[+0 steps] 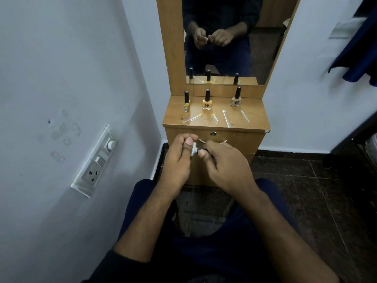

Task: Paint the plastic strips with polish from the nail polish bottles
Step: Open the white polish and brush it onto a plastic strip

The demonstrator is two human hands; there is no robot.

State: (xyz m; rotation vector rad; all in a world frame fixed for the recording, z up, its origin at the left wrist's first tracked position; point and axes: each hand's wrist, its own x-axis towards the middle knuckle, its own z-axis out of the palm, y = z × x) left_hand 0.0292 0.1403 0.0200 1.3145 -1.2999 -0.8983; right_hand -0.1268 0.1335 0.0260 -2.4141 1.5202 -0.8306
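In front of the wooden dresser my left hand (179, 158) grips a small pale nail polish bottle (193, 152) lying sideways. My right hand (222, 162) pinches its black cap (204, 151) between thumb and fingers. On the dresser top (175, 113) stand three capped bottles: a gold one (186, 104), an orange one (207, 103) and a beige one (236, 99). Several clear plastic strips lie in front of them, such as a yellow-tipped strip (191, 118) at the left, a long strip (226, 118) and another strip (244, 116) at the right.
A mirror (222, 37) above the dresser reflects my hands and the bottles. A drawer lock (213, 133) sits just beyond my hands. A switch and socket panel (95, 160) is on the left wall. Dark cloth (359, 54) hangs at the upper right. The floor is dark tile.
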